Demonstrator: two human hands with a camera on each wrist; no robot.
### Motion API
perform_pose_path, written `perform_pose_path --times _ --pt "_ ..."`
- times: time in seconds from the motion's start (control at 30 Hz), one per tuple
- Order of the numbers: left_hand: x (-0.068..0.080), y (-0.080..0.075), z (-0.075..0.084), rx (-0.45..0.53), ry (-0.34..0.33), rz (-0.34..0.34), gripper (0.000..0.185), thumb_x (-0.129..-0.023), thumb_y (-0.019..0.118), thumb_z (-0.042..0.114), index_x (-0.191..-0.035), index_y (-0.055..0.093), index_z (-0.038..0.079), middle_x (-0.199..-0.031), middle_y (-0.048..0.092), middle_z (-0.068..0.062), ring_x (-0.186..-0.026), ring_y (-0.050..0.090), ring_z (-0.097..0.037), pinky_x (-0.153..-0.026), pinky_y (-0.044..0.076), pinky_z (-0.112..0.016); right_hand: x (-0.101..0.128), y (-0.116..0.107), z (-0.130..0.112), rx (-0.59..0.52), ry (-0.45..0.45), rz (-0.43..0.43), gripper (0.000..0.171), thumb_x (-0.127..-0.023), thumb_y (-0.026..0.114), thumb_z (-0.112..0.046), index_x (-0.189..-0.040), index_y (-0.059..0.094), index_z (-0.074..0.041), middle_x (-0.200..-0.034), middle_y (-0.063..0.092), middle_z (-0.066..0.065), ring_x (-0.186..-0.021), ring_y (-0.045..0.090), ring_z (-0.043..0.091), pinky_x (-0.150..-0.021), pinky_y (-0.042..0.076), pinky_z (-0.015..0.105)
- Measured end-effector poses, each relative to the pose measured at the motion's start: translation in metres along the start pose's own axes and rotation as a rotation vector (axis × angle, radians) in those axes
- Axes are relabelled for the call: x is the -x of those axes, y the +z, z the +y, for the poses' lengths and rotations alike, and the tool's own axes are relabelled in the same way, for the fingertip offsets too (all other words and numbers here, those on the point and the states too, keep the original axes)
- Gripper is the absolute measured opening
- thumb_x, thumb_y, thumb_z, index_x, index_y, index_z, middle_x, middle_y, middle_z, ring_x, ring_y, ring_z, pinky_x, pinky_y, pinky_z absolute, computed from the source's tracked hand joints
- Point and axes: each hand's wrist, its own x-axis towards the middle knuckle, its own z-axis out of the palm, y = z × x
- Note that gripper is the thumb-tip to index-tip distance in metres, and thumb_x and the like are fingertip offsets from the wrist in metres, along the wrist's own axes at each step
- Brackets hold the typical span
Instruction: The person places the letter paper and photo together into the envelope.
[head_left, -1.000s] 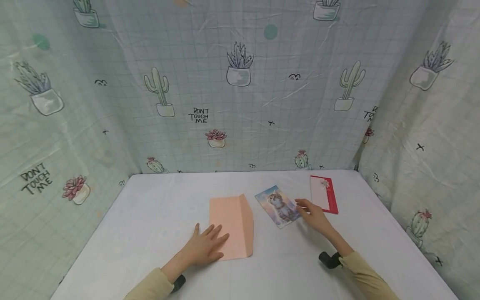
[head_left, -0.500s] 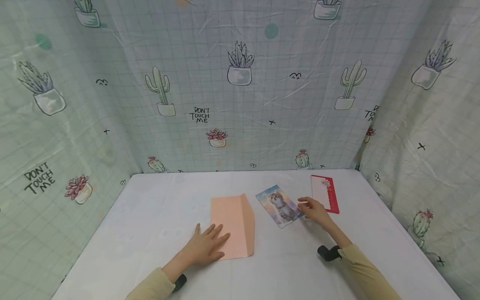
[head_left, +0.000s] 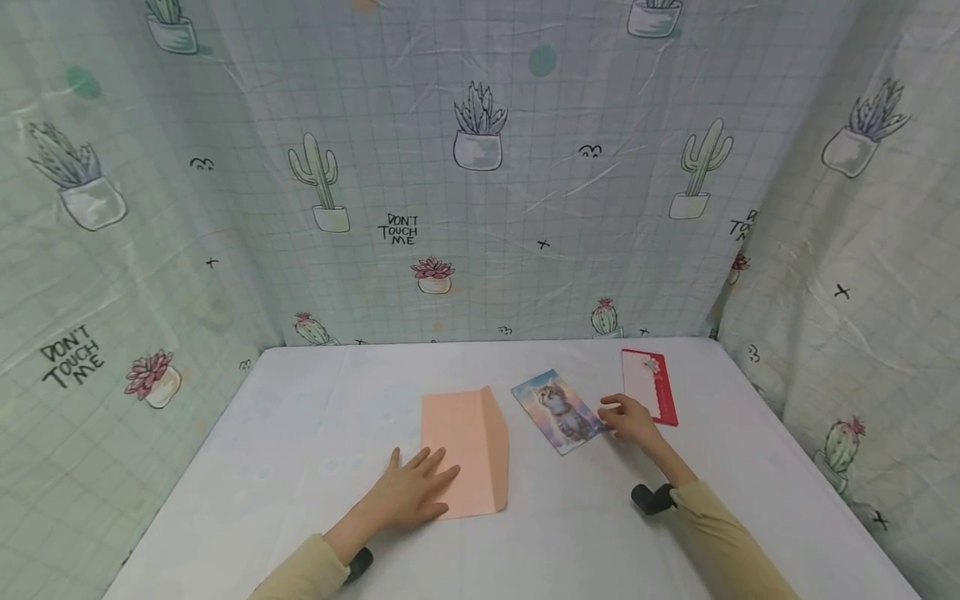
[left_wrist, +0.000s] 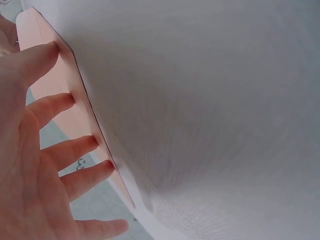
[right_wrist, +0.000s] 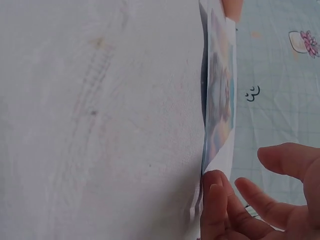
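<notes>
A peach envelope [head_left: 467, 446] [left_wrist: 52, 87] lies on the white table [head_left: 300, 433] with its flap open to the right. My left hand [head_left: 417, 490] [left_wrist: 35, 165] rests flat on its near left corner, fingers spread. To the right lies a cat picture card [head_left: 558, 410] [right_wrist: 222, 100]. My right hand [head_left: 628, 418] [right_wrist: 240, 200] is at the card's right edge. Its thumb touches that edge, which stands slightly off the table. The other fingers are loosely curled just apart from the card.
A red and white card [head_left: 649, 387] lies beyond the right hand near the back right corner. Cactus-print cloth [head_left: 480, 208] walls the table at the back and on both sides. Bare tabletop [head_left: 285, 467] spreads to the left.
The right hand has drawn back a little to the cat card's right edge and its fingers have curled in. The left hand and the envelope have not moved.
</notes>
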Motion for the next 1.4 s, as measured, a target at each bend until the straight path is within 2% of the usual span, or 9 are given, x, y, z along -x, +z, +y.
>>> perform_pose_path --times 0.23,0.63,0.97,1.13,1.4 --pt "-0.001 -0.002 0.001 0.011 0.010 0.005 0.054 -0.088 0.047 0.044 -0.136 0.039 0.020 -0.142 0.034 -0.014 -0.129 0.035 -0.036 -0.092 0.025 -0.069 -0.004 0.000 0.001 0.011 0.043 0.014 0.040 -0.086 0.056 -0.023 -0.116 0.049 0.002 -0.104 0.058 0.023 -0.078 0.059 0.020 -0.064 0.051 0.027" --pt "-0.001 -0.007 0.003 0.052 0.004 0.009 0.054 -0.088 0.050 0.042 -0.135 0.040 0.018 -0.141 0.035 -0.016 -0.128 0.035 -0.038 -0.091 0.024 -0.070 -0.014 0.001 -0.001 0.047 0.100 -0.004 0.042 -0.083 0.060 -0.024 -0.116 0.050 0.001 -0.105 0.056 0.021 -0.076 0.053 0.020 -0.061 0.049 0.025" --pt "0.001 -0.003 0.002 0.053 0.001 -0.002 0.054 -0.088 0.048 0.043 -0.135 0.039 0.019 -0.142 0.034 -0.015 -0.128 0.034 -0.038 -0.092 0.024 -0.070 -0.014 0.005 -0.001 0.076 0.075 -0.027 0.045 -0.076 0.067 -0.018 -0.113 0.051 0.002 -0.098 0.059 0.020 -0.077 0.053 0.021 -0.061 0.047 0.026" --pt "0.000 0.000 0.001 0.050 -0.001 0.000 0.054 -0.088 0.048 0.044 -0.136 0.039 0.020 -0.142 0.034 -0.015 -0.129 0.033 -0.038 -0.092 0.024 -0.070 -0.014 0.008 0.002 0.089 0.038 0.009 0.046 -0.072 0.069 -0.013 -0.111 0.052 0.003 -0.089 0.060 0.017 -0.072 0.053 0.019 -0.058 0.044 0.024" --pt "0.000 0.001 0.000 0.057 0.003 0.008 0.054 -0.088 0.048 0.043 -0.136 0.039 0.020 -0.142 0.034 -0.015 -0.129 0.033 -0.038 -0.092 0.024 -0.070 -0.010 0.009 -0.001 0.100 0.023 0.030 0.042 -0.072 0.070 -0.012 -0.108 0.054 0.002 -0.085 0.060 0.015 -0.070 0.051 0.019 -0.058 0.043 0.024"
